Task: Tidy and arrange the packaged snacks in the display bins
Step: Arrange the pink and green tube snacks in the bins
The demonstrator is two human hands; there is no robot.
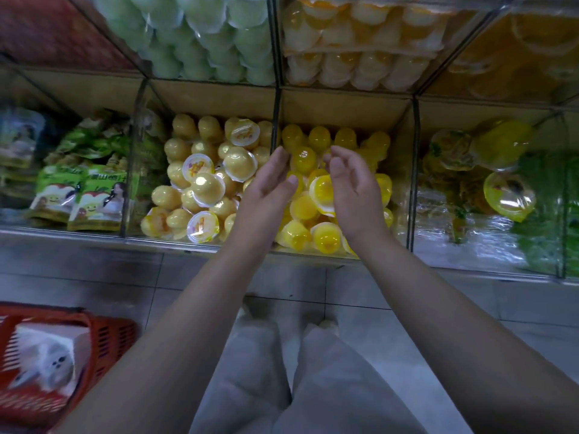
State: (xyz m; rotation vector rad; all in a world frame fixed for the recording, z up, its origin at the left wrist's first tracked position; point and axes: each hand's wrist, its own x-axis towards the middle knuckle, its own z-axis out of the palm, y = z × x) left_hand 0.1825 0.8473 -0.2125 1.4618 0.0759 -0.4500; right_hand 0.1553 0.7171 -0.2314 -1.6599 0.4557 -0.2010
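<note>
At the bottom left a red basket [106, 336] stands on the tiled floor [407, 296], with a box [50, 358] inside it (a cat is pictured on the box). Both bare forearms reach up from there to the lower shelf. The left hand [269, 180] and right hand [352, 183] hover palms facing over the middle bin [344, 108], fingers loose and spread, grasping nothing. The bright yellow jelly cups [326, 238] lie heaped in that bin, one of them just between the fingertips; whether it is touched I cannot tell. The bin to the left holds pale yellow cups [206, 189], some tipped lid-up, and beyond that lie green packets [94, 198]. On the shelf above sit green cups [203, 42] and orange cups [360, 57].
</note>
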